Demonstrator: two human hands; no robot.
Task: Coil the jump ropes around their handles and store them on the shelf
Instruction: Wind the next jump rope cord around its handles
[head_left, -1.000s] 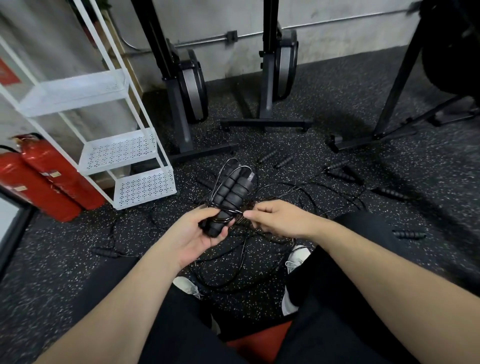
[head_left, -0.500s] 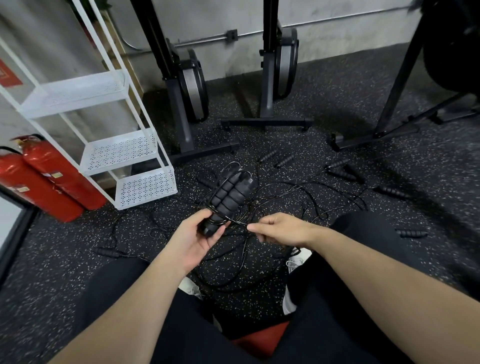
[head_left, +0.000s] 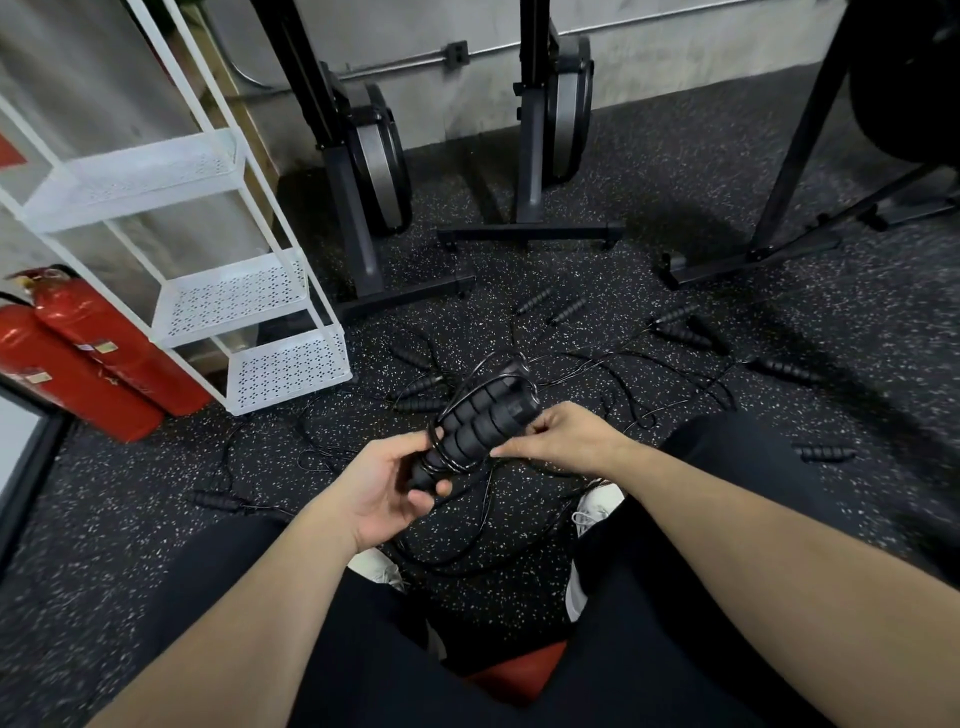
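My left hand (head_left: 387, 491) grips the lower end of a pair of black ribbed jump-rope handles (head_left: 480, 428) held side by side, with thin black rope wound around them. My right hand (head_left: 561, 436) pinches the rope right against the handles' right side. Loose rope (head_left: 467, 540) trails down from the bundle to the floor between my feet. Several other black handles (head_left: 680, 332) and tangled ropes lie on the speckled floor beyond my hands. The white three-tier shelf (head_left: 285, 366) stands at the left, its tiers bare.
Two red fire extinguishers (head_left: 98, 353) lie left of the shelf. Two black upright machines (head_left: 540, 228) with floor feet stand by the far wall, and a black frame leg (head_left: 748, 260) crosses at the right. I sit on a red seat (head_left: 519, 670), knees apart.
My right hand has carried the rope from below the bundle up against the handles, laying another turn. The left hand has tilted the handles more to the right.
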